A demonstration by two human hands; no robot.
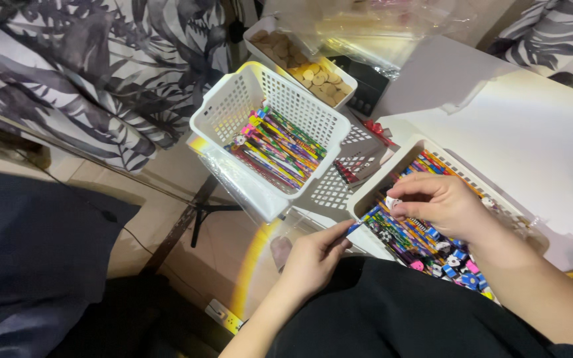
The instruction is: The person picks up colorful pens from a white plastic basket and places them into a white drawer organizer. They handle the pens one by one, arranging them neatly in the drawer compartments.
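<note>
The blue pencil [359, 224] lies slanted, its long axis going from lower left up to the right, over the edge of the near white basket [373, 187]. My left hand [313, 255] pinches its lower end; my right hand [439, 202] grasps its upper end with the eraser top. A second white basket [233, 106] of colourful pencils stands on the bench [532, 126].

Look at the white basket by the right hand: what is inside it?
The white basket holds colourful pencils with small shaped toppers. The right hand covers the middle of the pile, so what lies under it cannot be seen.
</note>
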